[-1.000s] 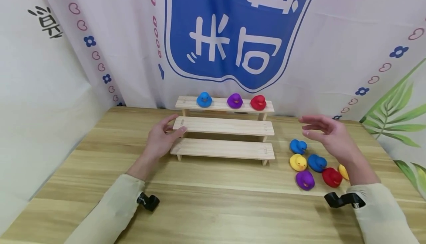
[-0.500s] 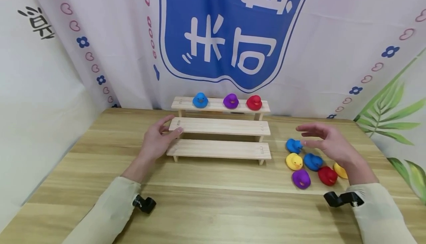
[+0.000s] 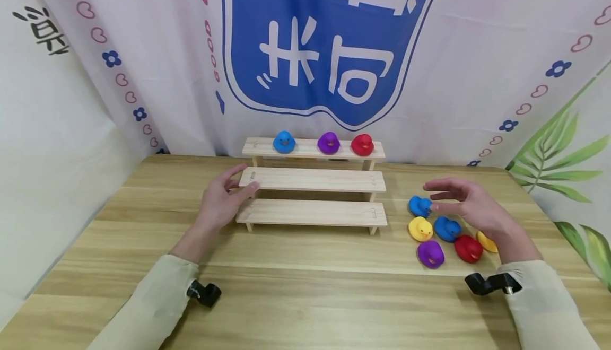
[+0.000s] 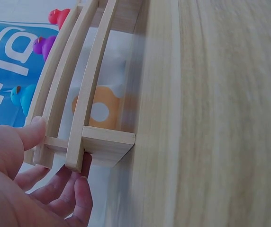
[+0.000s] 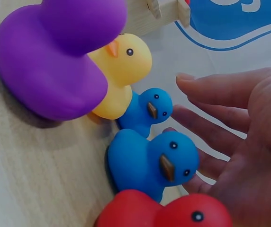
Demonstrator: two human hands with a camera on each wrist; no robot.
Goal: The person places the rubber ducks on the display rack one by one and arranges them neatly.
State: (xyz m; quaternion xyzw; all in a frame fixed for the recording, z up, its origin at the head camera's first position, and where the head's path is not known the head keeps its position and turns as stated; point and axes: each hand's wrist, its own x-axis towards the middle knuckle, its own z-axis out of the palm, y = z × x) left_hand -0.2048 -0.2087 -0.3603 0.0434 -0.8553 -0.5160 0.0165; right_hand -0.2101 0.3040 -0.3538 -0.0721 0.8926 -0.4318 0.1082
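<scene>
A three-tier wooden display stand (image 3: 312, 179) stands on the table. My left hand (image 3: 220, 202) grips its left end; in the left wrist view the thumb lies on a plank and the fingers curl around the plank ends. On the top tier sit a blue duck (image 3: 284, 142), a purple duck (image 3: 328, 143) and a red duck (image 3: 362, 145). My right hand (image 3: 472, 209) holds nothing, its fingers loosely bent beside the farther loose blue rubber duck (image 3: 419, 206). Near it are a yellow duck (image 3: 420, 229), another blue duck (image 3: 447, 229), a purple duck (image 3: 430, 254) and a red duck (image 3: 468, 248).
A second yellow duck (image 3: 487, 242) is partly hidden by the right wrist. Behind the wooden table (image 3: 305, 297) hangs a white curtain (image 3: 458, 85) with a blue printed panel. The stand's two lower tiers carry no ducks.
My right hand has come down closer to the loose ducks. The left hand keeps its hold on the stand. The head view has shifted slightly.
</scene>
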